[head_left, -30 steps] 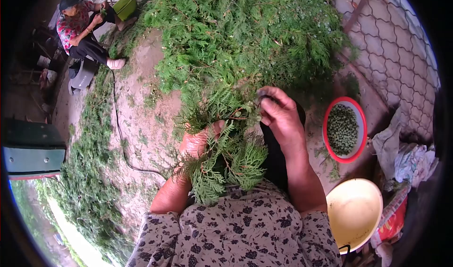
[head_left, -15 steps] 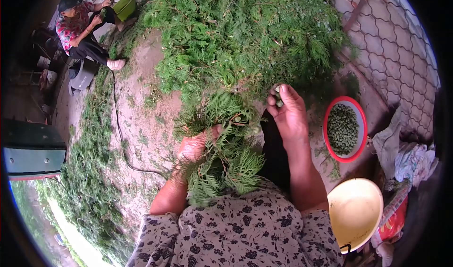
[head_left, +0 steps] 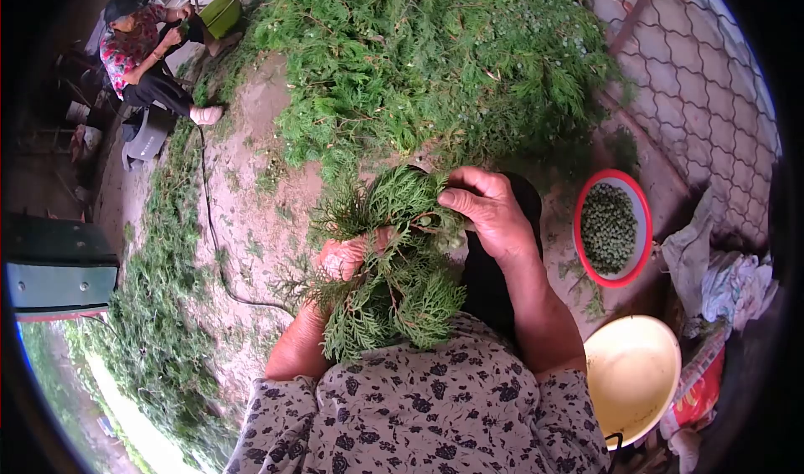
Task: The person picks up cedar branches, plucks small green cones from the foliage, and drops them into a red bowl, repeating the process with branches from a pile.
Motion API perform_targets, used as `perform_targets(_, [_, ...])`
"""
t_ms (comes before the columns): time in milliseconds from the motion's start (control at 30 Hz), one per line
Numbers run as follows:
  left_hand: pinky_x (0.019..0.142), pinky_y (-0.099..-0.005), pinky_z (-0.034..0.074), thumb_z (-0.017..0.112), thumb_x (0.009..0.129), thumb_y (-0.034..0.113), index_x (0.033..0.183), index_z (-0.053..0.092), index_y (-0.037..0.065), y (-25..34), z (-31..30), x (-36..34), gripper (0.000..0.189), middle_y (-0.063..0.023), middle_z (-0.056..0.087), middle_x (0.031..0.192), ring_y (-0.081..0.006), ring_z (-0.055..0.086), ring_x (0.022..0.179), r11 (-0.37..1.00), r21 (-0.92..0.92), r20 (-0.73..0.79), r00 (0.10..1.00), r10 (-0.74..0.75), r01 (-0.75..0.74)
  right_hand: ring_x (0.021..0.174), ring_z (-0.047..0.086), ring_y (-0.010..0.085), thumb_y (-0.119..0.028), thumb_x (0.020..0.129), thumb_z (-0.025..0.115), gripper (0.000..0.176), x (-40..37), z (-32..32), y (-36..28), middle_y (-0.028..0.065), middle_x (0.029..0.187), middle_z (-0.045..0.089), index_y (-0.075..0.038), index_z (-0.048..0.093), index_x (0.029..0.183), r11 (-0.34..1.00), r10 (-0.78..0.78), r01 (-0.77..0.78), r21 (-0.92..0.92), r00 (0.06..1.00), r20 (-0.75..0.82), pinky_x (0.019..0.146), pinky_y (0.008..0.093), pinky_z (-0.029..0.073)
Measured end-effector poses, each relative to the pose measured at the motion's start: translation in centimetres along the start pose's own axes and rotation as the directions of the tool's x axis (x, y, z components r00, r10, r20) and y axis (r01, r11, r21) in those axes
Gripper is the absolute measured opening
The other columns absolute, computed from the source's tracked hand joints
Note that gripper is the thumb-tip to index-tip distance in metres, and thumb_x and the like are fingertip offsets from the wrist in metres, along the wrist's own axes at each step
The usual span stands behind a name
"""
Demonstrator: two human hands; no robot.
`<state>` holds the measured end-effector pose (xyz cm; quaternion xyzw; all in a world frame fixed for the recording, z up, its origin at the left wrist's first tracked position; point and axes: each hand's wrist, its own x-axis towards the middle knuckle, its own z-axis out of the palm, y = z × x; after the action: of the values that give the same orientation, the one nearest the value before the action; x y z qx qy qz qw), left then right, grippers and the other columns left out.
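A leafy green branch (head_left: 394, 298) with small round green cones hangs in front of my patterned shirt. My left hand (head_left: 343, 258) is wrapped round its stems, partly covered by the foliage. At the branch's upper right edge is my right hand (head_left: 486, 210), thumb and fingers pressed together beside the leaves. Whatever its fingers hold is hidden. To the right, a red-rimmed bowl (head_left: 647, 223) holds many green cones.
A big pile of cut branches (head_left: 444, 64) lies ahead. A yellow basin (head_left: 632, 378) and plastic bags (head_left: 733, 285) are at the right. Another person (head_left: 151, 55) sits at the upper left near a green basin (head_left: 220, 13). A black cable (head_left: 213, 231) crosses the floor.
My right hand has moved left and slightly down to the branch; the green cones seen in its fingers before are now out of sight. My left hand keeps its hold.
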<state>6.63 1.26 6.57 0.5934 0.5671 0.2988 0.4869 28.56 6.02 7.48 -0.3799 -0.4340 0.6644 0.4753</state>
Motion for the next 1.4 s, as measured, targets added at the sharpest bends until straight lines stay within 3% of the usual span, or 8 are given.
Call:
perform_targets(100, [0.076, -0.0274, 0.043, 0.056, 0.081, 0.028, 0.106, 0.057, 0.006, -0.4, -0.1, 0.4, 0.033, -0.0035, 0.063, 0.083, -0.0157, 0.058, 0.077, 0.972, 0.223, 0.087, 0.995, 0.056, -0.075, 0.07, 0.053, 0.0076, -0.013, 0.074, 0.069, 0.016, 0.0, 0.1, 1.2, 0.0009, 0.076, 0.06, -0.001, 0.062, 0.082, 0.939, -0.245, 0.205, -0.277, 0.962, -0.12, 0.063, 0.0212, 0.043])
perform_targets(167, [0.08, -0.0283, 0.043, 0.051, 0.084, 0.028, 0.106, 0.058, 0.006, 0.0, 0.4, 1.4, 0.032, -0.0052, 0.063, 0.086, -0.0177, 0.059, 0.084, 0.952, -0.189, 0.148, 0.965, -0.215, 0.241, 0.065, 0.052, 0.0071, -0.013, 0.076, 0.067, 0.013, 0.2, -0.2, 1.7, -0.0008, 0.07, 0.056, -0.003, 0.061, 0.081, 0.894, -0.358, 0.289, -0.343, 0.92, -0.156, 0.057, 0.0212, 0.042])
perform_targets(233, [0.078, -0.0299, 0.045, 0.048, 0.086, 0.025, 0.103, 0.061, 0.006, -0.8, 0.2, 1.3, 0.028, -0.0064, 0.063, 0.085, -0.0167, 0.059, 0.082, 0.984, 0.002, 0.151, 0.972, -0.178, 0.18, 0.059, 0.049, 0.0068, -0.013, 0.078, 0.065, 0.012, 0.1, -1.7, 0.5, -0.0018, 0.066, 0.052, -0.004, 0.058, 0.081, 0.985, -0.005, 0.084, 0.151, 0.888, -0.461, 0.051, 0.0203, 0.04])
perform_targets(367, [0.078, -0.0301, 0.045, 0.048, 0.086, 0.024, 0.103, 0.061, 0.007, -0.6, 0.6, 3.0, 0.027, -0.0064, 0.063, 0.086, -0.0169, 0.059, 0.082, 0.991, 0.024, 0.115, 0.984, -0.136, 0.134, 0.063, 0.052, 0.0102, -0.011, 0.081, 0.058, 0.012, -0.6, -2.8, 0.1, 0.0008, 0.073, 0.052, -0.007, 0.053, 0.09, 0.87, 0.144, -0.006, 0.493, 0.959, -0.242, 0.047, 0.0211, 0.039])
perform_targets(567, [0.078, -0.0303, 0.045, 0.048, 0.086, 0.023, 0.102, 0.061, 0.007, -1.0, 0.2, 3.0, 0.027, -0.0065, 0.063, 0.086, -0.017, 0.059, 0.082, 0.995, 0.072, 0.056, 0.996, -0.072, 0.068, 0.062, 0.055, 0.0106, -0.011, 0.079, 0.057, 0.025, -1.7, -1.3, 3.1, 0.0011, 0.08, 0.058, -0.008, 0.052, 0.103, 0.856, 0.294, -0.275, 0.438, 0.956, 0.027, 0.05, 0.0232, 0.042])
perform_targets(1133, [0.078, -0.0311, 0.046, 0.048, 0.085, 0.02, 0.102, 0.061, 0.007, -2.5, 1.8, 1.9, 0.025, -0.0067, 0.063, 0.088, -0.0175, 0.06, 0.081, 0.974, 0.188, -0.07, 0.987, 0.141, -0.126, 0.063, 0.051, 0.0051, -0.011, 0.082, 0.058, 0.013, -1.9, 1.3, 1.8, -0.0013, 0.075, 0.058, -0.004, 0.06, 0.092, 1.0, 0.0, 0.002, 0.02, 0.996, -0.092, 0.057, 0.0202, 0.043])
perform_targets(1200, [0.078, -0.0312, 0.046, 0.048, 0.085, 0.02, 0.102, 0.061, 0.007, -2.9, 1.4, 1.3, 0.025, -0.0067, 0.063, 0.088, -0.0176, 0.06, 0.081, 0.968, 0.203, -0.083, 0.982, 0.168, -0.148, 0.062, 0.05, 0.0056, -0.011, 0.084, 0.055, 0.012, -1.5, 0.3, 2.1, -0.0005, 0.073, 0.055, -0.001, 0.057, 0.09, 0.988, 0.145, -0.121, 0.093, 0.933, -0.328, 0.057, 0.0194, 0.042])
perform_targets(1400, [0.078, -0.0315, 0.046, 0.047, 0.085, 0.018, 0.102, 0.061, 0.007, -3.6, 0.7, 1.5, 0.024, -0.0068, 0.063, 0.089, -0.0178, 0.06, 0.081, 0.945, 0.251, -0.119, 0.963, 0.243, -0.207, 0.07, 0.053, 0.0111, -0.015, 0.08, 0.058, 0.017, -2.1, -1.5, 1.6, 0.0037, 0.082, 0.056, -0.005, 0.054, 0.094, 0.865, 0.204, -0.125, 0.486, 0.972, -0.113, 0.056, 0.0213, 0.039])
